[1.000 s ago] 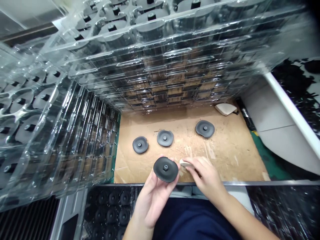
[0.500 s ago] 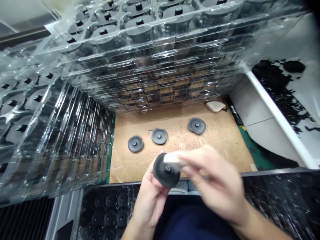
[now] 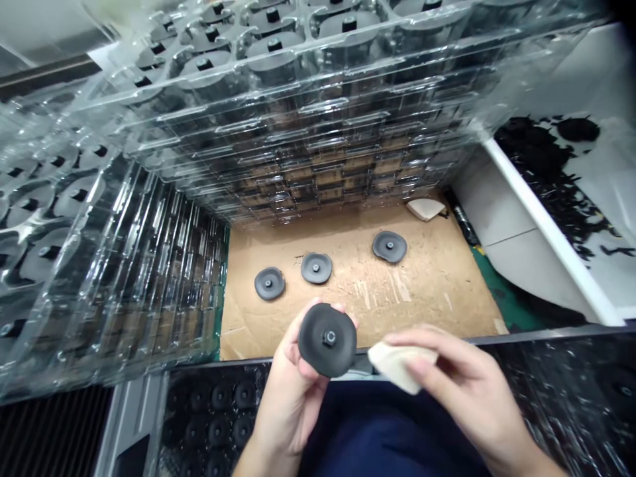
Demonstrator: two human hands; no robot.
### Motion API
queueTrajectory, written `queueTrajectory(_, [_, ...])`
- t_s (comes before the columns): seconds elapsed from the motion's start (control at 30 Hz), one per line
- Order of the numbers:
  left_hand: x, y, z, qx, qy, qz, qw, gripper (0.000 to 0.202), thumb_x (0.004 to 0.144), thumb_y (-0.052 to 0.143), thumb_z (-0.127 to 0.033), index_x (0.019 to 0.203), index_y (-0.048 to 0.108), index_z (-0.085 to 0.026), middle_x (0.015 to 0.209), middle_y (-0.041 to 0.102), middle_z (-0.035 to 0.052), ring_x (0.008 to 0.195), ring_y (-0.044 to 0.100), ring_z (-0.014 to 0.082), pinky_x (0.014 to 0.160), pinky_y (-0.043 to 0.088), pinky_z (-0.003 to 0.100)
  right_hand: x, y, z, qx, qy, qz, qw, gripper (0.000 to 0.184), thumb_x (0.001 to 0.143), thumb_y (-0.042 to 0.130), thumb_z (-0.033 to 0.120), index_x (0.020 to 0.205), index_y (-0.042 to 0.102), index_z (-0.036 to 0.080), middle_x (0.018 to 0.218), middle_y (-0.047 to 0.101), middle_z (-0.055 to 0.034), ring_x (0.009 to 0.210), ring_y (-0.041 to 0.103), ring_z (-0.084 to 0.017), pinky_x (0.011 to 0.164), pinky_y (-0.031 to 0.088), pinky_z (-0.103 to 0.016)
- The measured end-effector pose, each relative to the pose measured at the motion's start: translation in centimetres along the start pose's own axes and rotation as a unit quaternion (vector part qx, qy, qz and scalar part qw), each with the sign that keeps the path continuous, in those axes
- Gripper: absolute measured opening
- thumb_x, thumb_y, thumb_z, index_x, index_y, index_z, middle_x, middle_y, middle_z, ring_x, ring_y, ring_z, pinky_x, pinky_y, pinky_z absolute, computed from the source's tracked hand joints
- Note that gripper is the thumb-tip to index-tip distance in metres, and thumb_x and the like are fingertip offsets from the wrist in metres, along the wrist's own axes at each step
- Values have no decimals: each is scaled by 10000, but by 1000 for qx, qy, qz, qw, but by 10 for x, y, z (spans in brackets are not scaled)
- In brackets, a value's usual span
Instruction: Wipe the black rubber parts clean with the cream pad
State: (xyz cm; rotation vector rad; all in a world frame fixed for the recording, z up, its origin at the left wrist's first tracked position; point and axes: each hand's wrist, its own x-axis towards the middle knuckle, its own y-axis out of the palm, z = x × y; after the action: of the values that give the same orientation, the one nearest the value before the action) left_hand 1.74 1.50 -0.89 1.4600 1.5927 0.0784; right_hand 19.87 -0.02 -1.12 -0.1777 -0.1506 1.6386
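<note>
My left hand (image 3: 288, 397) holds a black rubber disc (image 3: 327, 340) with a small hub in its middle, face up, above the near edge of the bench. Just right of the disc, my right hand (image 3: 462, 391) pinches a small cream-white wedge-shaped piece (image 3: 395, 363). Three more black discs lie on the brown board (image 3: 437, 285): one at the left (image 3: 269, 283), one in the middle (image 3: 317, 267), one further right (image 3: 389, 246).
Tall stacks of clear plastic trays (image 3: 298, 112) loaded with black discs wall in the back and left. A dark tray of discs (image 3: 218, 411) sits low at the left. Another white wedge (image 3: 426, 209) lies at the board's far right corner. Black scraps (image 3: 556, 165) cover a white surface at the right.
My right hand, blurred over the disc half a second ago, has drawn back to the right and down with the white piece. The left hand keeps the disc in about the same place.
</note>
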Motion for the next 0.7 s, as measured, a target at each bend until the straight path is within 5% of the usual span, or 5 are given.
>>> queueTrajectory(0.13, [3,-4,4,-8,-6,8,1000,646,571,789,-396,1178,608,-269,1137,675,72,1000,652,245,898,507,320,-13,-7,-37,66,148,-69,984,269,853,579,361,1067,680,232,995,723,-62,813,686,-201,664,574,-283])
queueTrajectory(0.27, [5,-6,12,-27,-17,26,999,491,664,740,-369,1120,649,-213,1157,669,100,962,666,224,818,537,268,-6,-5,-40,28,164,-45,985,294,843,583,399,1061,683,228,986,726,-49,784,680,-197,677,569,-297])
queueTrajectory(0.47, [2,1,19,-35,-28,53,998,314,744,679,-353,1014,690,-194,1057,708,74,988,647,200,874,518,282,17,16,19,-98,-74,-105,987,246,888,516,239,1113,616,223,991,683,-54,862,637,-194,699,525,-308])
queueTrajectory(0.57, [-3,4,18,24,-35,24,999,287,727,708,-293,991,688,-182,978,718,66,992,638,207,856,515,261,19,28,37,-137,-209,-20,968,250,895,460,142,1115,580,153,919,694,-76,806,622,-193,750,494,-359])
queueTrajectory(0.7, [-7,3,17,40,-53,-3,998,431,646,773,-267,1060,661,-226,981,708,43,974,641,222,856,522,292,23,33,40,-145,-194,107,964,209,886,447,98,1009,609,146,861,692,-41,725,598,-155,697,462,-316])
